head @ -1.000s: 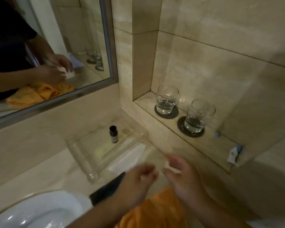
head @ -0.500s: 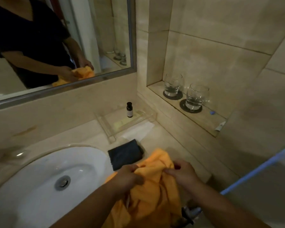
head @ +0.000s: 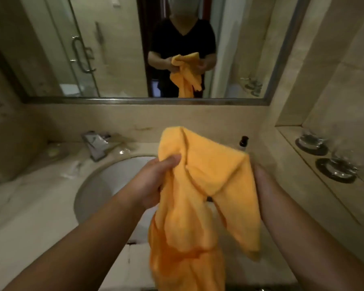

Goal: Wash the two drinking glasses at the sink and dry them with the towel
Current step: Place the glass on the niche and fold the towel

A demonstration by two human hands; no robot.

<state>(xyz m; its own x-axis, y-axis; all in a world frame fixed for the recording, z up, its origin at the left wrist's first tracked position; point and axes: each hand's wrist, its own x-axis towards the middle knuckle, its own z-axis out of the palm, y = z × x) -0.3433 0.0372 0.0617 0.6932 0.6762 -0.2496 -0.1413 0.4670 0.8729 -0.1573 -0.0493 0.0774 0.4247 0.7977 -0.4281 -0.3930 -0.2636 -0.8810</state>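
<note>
- Towel (head: 200, 185): soft orange cloth, crumpled into loose folds, raised over the white sink (head: 105, 185), probably to find an edge for drying.
- Left hand (head: 156, 181): pinches a fold at the cloth's nine o'clock.
- Right hand (head: 265, 185): clasps the three-o'clock edge, fingers hidden behind it.
- Far glass (head: 310, 139), near glass (head: 343, 164): clear and round, on dark coasters (head: 322, 170) at three o'clock, apparently unwashed.

top (head: 183, 36): black, V-neck, short sleeves, shown in mirror (head: 114, 59) | left forearm (head: 82, 238): bare | right forearm (head: 307, 232): bare | left hand (head: 153, 181), right hand (head: 265, 185): bare
</note>
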